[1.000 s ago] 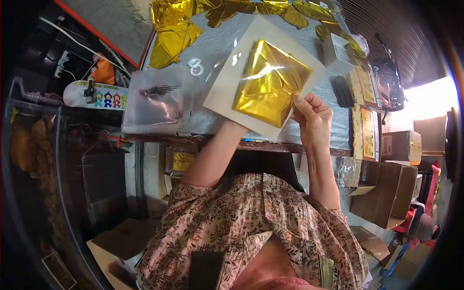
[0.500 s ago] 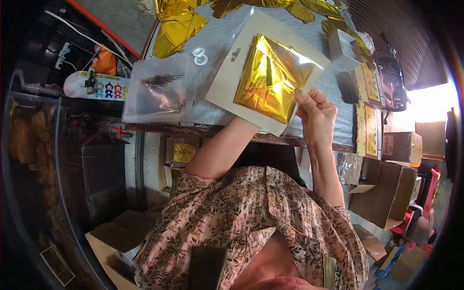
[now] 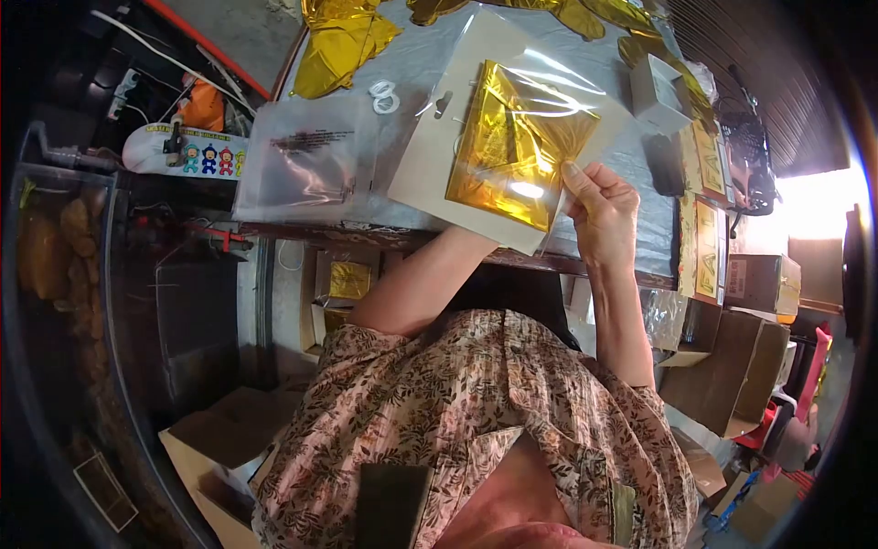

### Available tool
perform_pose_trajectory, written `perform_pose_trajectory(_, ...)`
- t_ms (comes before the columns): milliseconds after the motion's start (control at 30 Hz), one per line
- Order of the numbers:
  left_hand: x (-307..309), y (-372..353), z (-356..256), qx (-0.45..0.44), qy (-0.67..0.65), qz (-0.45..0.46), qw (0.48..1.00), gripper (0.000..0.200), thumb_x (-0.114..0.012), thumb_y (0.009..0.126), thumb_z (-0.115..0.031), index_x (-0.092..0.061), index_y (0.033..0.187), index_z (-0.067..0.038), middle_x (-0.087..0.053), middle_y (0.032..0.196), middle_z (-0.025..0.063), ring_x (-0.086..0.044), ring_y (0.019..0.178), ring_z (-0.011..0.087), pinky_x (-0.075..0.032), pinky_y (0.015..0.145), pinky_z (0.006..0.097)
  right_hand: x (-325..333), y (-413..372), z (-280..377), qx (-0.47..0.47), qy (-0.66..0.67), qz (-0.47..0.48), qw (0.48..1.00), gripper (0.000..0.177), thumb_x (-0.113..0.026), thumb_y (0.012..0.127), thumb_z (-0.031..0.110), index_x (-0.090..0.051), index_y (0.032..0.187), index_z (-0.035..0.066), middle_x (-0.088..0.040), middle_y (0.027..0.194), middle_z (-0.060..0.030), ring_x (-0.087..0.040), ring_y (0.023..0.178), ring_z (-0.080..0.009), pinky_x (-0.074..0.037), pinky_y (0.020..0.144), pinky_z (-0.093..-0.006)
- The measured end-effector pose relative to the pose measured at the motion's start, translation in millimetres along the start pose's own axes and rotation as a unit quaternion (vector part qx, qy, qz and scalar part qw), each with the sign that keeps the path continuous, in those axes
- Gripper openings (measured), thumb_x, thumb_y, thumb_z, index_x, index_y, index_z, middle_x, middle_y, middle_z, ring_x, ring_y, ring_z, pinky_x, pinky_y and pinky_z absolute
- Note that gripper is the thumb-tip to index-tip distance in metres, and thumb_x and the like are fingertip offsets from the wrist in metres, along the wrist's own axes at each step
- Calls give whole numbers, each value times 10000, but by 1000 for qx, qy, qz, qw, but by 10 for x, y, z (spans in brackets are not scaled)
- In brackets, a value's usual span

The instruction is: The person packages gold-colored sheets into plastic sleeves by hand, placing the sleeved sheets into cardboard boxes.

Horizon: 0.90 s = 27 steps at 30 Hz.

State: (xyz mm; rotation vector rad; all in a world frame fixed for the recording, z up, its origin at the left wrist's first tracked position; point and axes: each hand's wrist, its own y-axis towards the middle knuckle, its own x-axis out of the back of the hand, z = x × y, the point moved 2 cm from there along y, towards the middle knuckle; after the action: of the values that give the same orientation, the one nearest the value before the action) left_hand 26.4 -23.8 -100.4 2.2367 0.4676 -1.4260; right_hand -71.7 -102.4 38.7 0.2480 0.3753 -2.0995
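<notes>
A folded gold foil piece lies on a pale card with a hanging slot at its left, and clear plastic shows over both. My right hand pinches the right edge near the foil. My left forearm runs under the card, and the left hand's fingers are hidden beneath it. Left of the card, a stack of clear printed bags rests on the table. White rings lie just above the bags.
Gold foil shapes lie along the table's far side. A white box and gold-lettered boxes stand at the right. Cardboard boxes are below right, another below left. A decorated white board is at the left.
The card and foil stay nearly in place, with the clear plastic now more visible over them. The surroundings have shifted slightly in view.
</notes>
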Motion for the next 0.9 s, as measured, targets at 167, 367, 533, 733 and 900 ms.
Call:
perform_pose_trajectory(167,-120,-85,-228,-86,-45,-27,995,441,-393,1104,-347,-413,1451,-74,-523,1383,105,-537,1245,239,-482,1056,406,47,-8,16,1,-18,10,1000,200,-720,944,72,-644,760,49,-583,693,16,-498,604,-65,-411,584,-213)
perform_pose_trajectory(367,-824,-214,-1083,-57,92,-187,976,745,-400,1030,-652,-572,1371,-12,-676,1232,133,-650,1130,208,-536,970,347,380,5,202,72,-97,-13,993,187,-721,957,115,-671,806,17,-646,746,-6,-528,639,-45,-424,599,-203)
perform_pose_trajectory(533,-960,-345,-1348,-26,309,-234,922,602,-525,1036,-540,-644,1248,10,-710,1101,80,-678,948,139,-540,823,263,450,6,309,91,-99,-46,990,154,-713,966,128,-714,903,-12,-669,784,-9,-566,670,-45,-460,640,-191)
perform_pose_trajectory(733,-871,-419,-1274,-43,411,-203,888,235,-688,1002,-266,-706,908,-52,-586,705,-72,-491,602,18,-396,570,182,508,50,314,98,-95,-35,990,162,-697,973,125,-733,1008,-29,-714,864,-36,-652,731,-87,-553,709,-230)
perform_pose_trajectory(900,-902,-463,-1231,-25,509,-221,831,266,-730,970,-218,-721,1150,-23,-679,856,-3,-601,746,46,-475,639,207,667,70,323,96,-128,-11,987,205,-682,982,138,-727,1073,-40,-746,942,-80,-709,803,-130,-598,735,-268)
